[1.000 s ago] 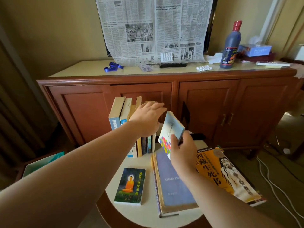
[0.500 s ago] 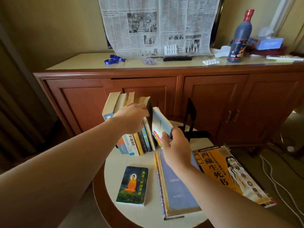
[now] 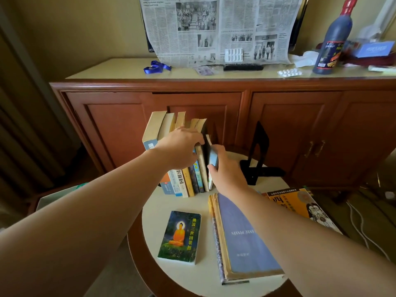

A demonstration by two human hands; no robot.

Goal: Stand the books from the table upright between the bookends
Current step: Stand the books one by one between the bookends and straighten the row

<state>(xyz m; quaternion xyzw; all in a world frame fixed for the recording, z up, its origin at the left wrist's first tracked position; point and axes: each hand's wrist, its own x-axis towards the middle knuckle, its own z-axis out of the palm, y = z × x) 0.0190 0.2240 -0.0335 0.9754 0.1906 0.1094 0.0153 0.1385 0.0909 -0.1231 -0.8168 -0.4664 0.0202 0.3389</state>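
A row of upright books point(image 3: 182, 181) stands at the back of the round table point(image 3: 184, 202). My left hand point(image 3: 180, 150) lies on top of the row and grips it. My right hand point(image 3: 227, 170) holds a thin light-blue book point(image 3: 213, 158) upright against the row's right end. A black bookend point(image 3: 259, 151) stands apart to the right, with a gap between it and the row. Flat on the table lie a small green book point(image 3: 180, 236), a large blue book point(image 3: 244, 241) and an orange book point(image 3: 300, 206). The left bookend is hidden behind the row.
A wooden sideboard point(image 3: 214, 108) stands close behind the table, with a newspaper point(image 3: 214, 28), a dark bottle point(image 3: 332, 39), blister packs and a remote on top. White cables point(image 3: 360, 224) run over the floor at the right. A curtain hangs at the left.
My right hand carried the thin light-blue book leftward and turned it upright against the row's right end. My left hand dropped onto the row's top and closed on it.
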